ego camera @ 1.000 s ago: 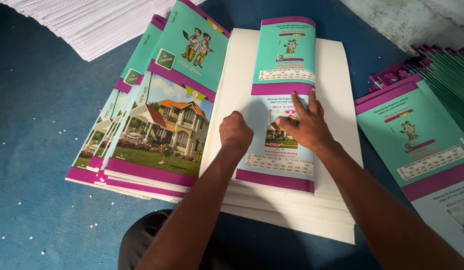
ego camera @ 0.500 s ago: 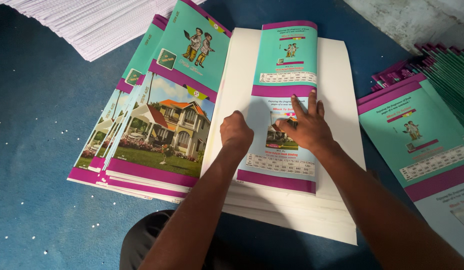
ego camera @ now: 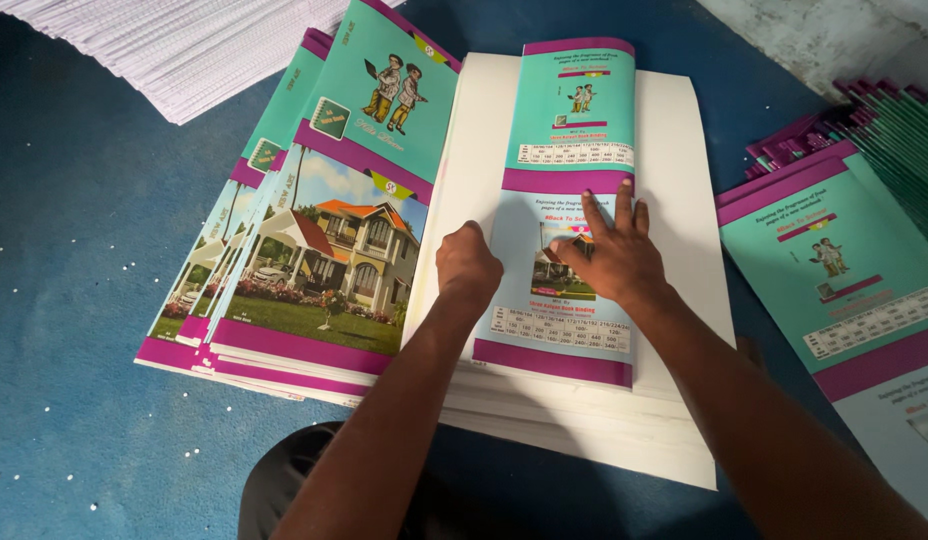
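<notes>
The left hand is curled into a loose fist, knuckles pressing the glossy teal-and-purple cover sheet. The right hand lies flat, fingers spread, on that sheet. Beneath them sits a thick stack of matte white paper; left of the fist, fanned glossy covers.

A folded teal-and-purple printed cover sheet lay on top of a thick stack of white paper sheets. Both hands rested on that cover, the left hand at its left edge, the right hand just beside it. A fanned pile of house-picture covers overlapped the stack's left side. Another cover pile lay right, loose white sheets behind left, all on the blue floor.
</notes>
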A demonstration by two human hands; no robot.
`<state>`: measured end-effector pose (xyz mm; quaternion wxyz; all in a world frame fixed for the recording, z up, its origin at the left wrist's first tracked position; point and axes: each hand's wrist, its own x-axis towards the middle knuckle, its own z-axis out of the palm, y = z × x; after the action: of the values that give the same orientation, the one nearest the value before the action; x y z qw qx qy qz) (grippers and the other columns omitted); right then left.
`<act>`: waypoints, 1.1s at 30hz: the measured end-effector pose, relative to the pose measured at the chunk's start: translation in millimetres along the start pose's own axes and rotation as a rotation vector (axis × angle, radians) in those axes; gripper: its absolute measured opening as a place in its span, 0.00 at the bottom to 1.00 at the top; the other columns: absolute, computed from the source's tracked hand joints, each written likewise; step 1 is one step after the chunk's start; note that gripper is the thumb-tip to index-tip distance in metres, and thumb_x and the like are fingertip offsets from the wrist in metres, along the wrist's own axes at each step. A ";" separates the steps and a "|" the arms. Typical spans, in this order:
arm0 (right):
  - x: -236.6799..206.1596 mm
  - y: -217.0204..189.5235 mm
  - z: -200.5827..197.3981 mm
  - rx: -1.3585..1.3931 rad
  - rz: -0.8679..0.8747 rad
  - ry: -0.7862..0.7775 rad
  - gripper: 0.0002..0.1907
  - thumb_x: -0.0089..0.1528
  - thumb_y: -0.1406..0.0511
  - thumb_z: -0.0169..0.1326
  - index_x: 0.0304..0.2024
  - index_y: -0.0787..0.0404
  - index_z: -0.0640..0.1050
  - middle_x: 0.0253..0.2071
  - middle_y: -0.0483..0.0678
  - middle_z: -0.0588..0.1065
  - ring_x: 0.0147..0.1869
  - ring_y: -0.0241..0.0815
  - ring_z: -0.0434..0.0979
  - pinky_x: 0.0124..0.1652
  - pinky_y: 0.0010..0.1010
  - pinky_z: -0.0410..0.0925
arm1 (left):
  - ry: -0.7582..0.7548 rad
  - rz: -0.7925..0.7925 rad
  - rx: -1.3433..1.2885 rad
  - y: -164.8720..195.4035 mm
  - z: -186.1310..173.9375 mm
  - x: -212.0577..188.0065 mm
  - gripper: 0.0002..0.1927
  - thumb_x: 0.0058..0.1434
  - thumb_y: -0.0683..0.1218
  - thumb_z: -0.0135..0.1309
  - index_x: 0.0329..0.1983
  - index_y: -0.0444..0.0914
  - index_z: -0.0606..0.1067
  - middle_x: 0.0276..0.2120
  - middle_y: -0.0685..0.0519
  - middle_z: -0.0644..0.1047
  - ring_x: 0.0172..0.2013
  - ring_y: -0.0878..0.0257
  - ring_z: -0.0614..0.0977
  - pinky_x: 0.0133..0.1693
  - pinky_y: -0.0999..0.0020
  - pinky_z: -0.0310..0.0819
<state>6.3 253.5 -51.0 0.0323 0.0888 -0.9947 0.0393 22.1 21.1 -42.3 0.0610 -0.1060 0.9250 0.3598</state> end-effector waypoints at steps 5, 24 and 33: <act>4.5 1.1 10.0 0.008 0.111 -0.133 0.52 0.57 0.29 0.39 0.75 0.46 0.55 0.76 0.69 0.41 0.79 0.73 0.33 0.68 0.63 0.38 | -0.017 0.114 -0.003 4.8 -5.7 -5.6 0.27 0.58 0.36 0.52 0.63 0.41 0.69 0.45 0.36 0.80 0.49 0.40 0.81 0.52 0.51 0.76; -15.3 10.1 25.2 0.175 -0.081 0.201 0.41 0.64 0.39 0.50 0.69 0.60 0.70 0.73 0.72 0.55 0.77 0.73 0.49 0.62 0.77 0.43 | -0.259 0.407 0.696 44.8 4.2 8.1 0.18 0.59 0.50 0.62 0.52 0.41 0.80 0.60 0.49 0.67 0.62 0.52 0.69 0.57 0.51 0.72; -41.7 113.8 -13.6 0.343 -0.111 0.076 0.17 0.62 0.64 0.57 0.53 0.59 0.80 0.54 0.56 0.78 0.56 0.53 0.80 0.54 0.38 0.72 | -0.429 0.321 0.732 64.8 -8.4 9.9 0.36 0.45 0.62 0.70 0.56 0.42 0.79 0.59 0.51 0.68 0.63 0.55 0.69 0.61 0.51 0.67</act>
<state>27.6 373.6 -48.6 0.0566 0.1465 -0.9650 0.2100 -3.3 60.4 4.3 0.2281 0.1445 0.9625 0.0277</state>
